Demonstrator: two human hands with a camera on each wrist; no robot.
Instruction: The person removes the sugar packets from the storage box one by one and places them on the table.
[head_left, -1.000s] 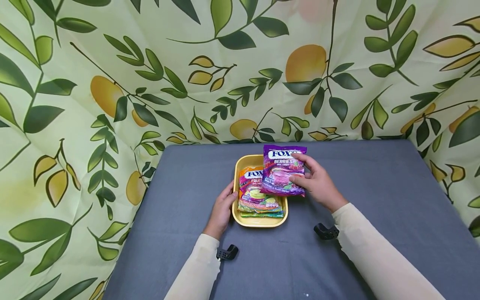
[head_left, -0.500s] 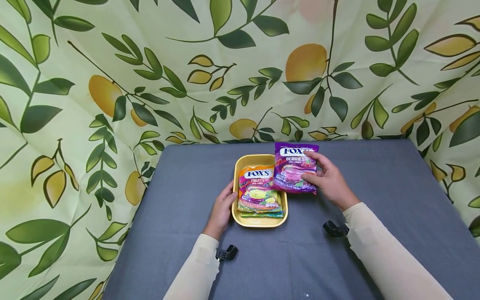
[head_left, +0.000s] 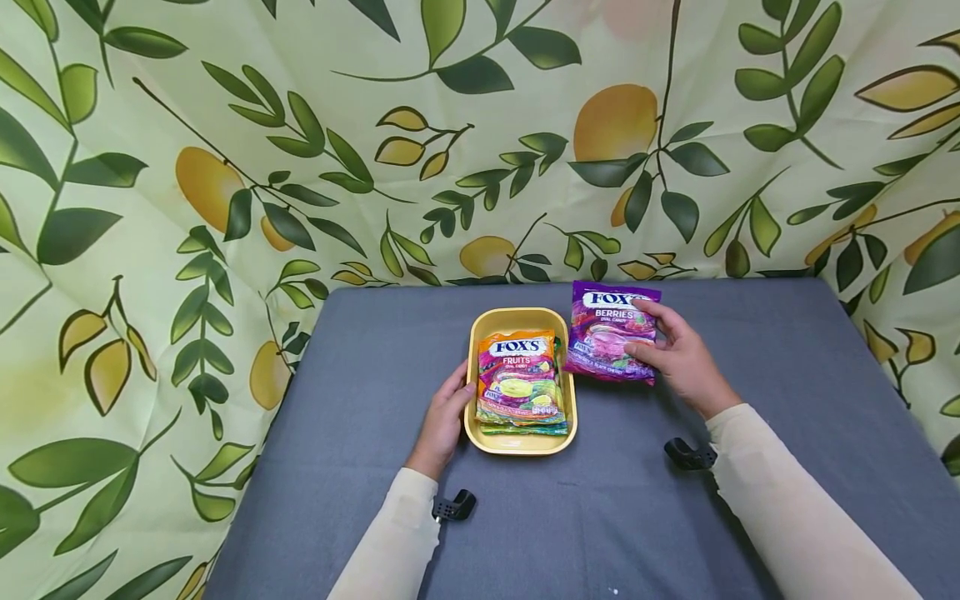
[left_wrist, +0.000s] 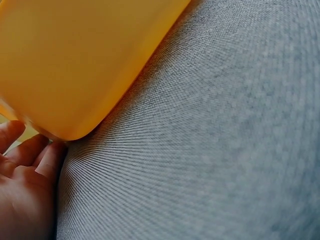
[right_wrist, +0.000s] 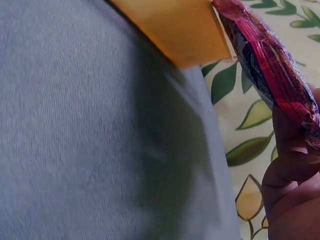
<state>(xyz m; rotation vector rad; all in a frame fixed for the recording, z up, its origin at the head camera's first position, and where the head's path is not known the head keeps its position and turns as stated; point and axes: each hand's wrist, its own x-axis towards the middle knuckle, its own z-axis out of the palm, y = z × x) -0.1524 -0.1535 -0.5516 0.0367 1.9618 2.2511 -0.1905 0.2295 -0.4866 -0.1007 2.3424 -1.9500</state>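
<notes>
Purple foil candy packet marked Berries (head_left: 612, 332) is pinched at its right side by the right hand (head_left: 678, 357), clear of the yellow plastic tray (head_left: 520, 439), just to its right over the grey cloth table (head_left: 787, 375). Left hand (head_left: 445, 417) rests straight-fingered against the tray's left wall, steadying it. Orange Fruits packets (head_left: 517, 379) lie stacked inside. Judging by this, the packet is mid-carry; setting it down needs only a flat lowering, with open cloth rightward.

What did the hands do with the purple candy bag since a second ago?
The right hand, gripping the purple berries bag throughout, carried it rightward off the yellow tray to beside it. The left hand stayed against the tray's left side; the fruits bag stayed put.
</notes>
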